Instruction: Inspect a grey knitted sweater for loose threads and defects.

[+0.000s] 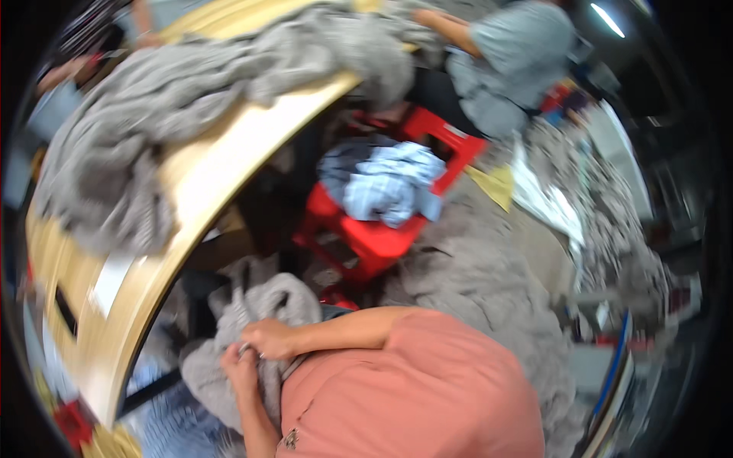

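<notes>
A grey plush cloth (212, 382) lies bunched in front of me, against the salmon shirt (412, 382). My left hand (241, 366) pinches it from below, thumb and fingers closed. Right against it, my right hand (272, 338) is also closed on the cloth, coming from the upper side. The two hands nearly touch at the fingertips. A small shiny spot shows between them, too blurred to name. More of the cloth bulges up beyond my right hand.
A wooden table (221, 172) curves past at left, heaped with grey fabric (298, 53). Red stools (374, 240) hold blue and dark clothing (393, 179). A grey-shirted person (519, 57) handles fabric opposite; another person's arm (69, 72) shows far left. Grey fabric piles (473, 267) lie right.
</notes>
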Tool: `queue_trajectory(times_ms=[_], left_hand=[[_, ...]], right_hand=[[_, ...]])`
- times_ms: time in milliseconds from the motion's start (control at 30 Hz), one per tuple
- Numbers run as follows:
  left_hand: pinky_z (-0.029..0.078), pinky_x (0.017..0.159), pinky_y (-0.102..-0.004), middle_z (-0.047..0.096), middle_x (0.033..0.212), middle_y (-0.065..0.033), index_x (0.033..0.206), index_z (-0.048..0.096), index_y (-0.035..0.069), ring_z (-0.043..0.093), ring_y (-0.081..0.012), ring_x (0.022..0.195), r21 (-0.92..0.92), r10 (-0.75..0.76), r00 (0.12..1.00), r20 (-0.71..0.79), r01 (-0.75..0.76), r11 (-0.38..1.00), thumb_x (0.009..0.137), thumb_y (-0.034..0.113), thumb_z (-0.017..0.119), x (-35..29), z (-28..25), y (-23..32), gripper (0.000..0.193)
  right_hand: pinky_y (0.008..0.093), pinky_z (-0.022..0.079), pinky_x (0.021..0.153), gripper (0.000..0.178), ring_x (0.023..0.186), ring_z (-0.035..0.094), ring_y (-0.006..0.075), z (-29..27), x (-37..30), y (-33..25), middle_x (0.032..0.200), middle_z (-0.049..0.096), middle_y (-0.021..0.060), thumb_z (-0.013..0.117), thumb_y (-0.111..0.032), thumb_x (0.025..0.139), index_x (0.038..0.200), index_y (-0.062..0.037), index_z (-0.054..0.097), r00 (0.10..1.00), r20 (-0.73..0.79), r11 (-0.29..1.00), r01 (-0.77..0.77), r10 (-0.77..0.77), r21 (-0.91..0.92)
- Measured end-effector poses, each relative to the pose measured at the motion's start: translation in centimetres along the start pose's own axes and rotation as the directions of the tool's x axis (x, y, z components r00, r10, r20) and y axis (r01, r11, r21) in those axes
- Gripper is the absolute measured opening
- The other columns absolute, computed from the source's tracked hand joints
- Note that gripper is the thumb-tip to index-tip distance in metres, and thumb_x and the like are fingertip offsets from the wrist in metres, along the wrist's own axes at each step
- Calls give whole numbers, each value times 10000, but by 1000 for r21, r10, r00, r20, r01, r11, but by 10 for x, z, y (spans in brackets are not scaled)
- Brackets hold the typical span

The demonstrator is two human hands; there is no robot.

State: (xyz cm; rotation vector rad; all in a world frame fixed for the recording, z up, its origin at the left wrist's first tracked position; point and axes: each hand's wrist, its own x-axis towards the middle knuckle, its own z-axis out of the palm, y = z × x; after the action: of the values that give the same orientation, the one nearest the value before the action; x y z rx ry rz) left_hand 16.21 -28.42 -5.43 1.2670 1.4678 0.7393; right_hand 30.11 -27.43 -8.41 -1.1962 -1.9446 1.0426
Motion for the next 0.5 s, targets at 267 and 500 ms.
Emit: queue_trajectory(times_ms=[267,500], left_hand=[[440,553,-422,554,655,-223,653,562,-5,545,-374,610,201,111,945,-308,-49,978,644,212,600,-12,11,-20,220],[425,577,-438,557,634,-183,691,544,1,546,-370,629,-44,90,914,-397,-116,992,626,105,537,-1,16,-33,122]], right_hand=[[436,386,540,21,624,511,377,1,-1,4,651,496,194,463,-19,719,702,-12,473,994,108,999,26,-24,-22],[298,329,491,124,543,373,122,0,15,1,566,393,61,481,2,778,666,14,429,995,94,993,10,-21,119]])
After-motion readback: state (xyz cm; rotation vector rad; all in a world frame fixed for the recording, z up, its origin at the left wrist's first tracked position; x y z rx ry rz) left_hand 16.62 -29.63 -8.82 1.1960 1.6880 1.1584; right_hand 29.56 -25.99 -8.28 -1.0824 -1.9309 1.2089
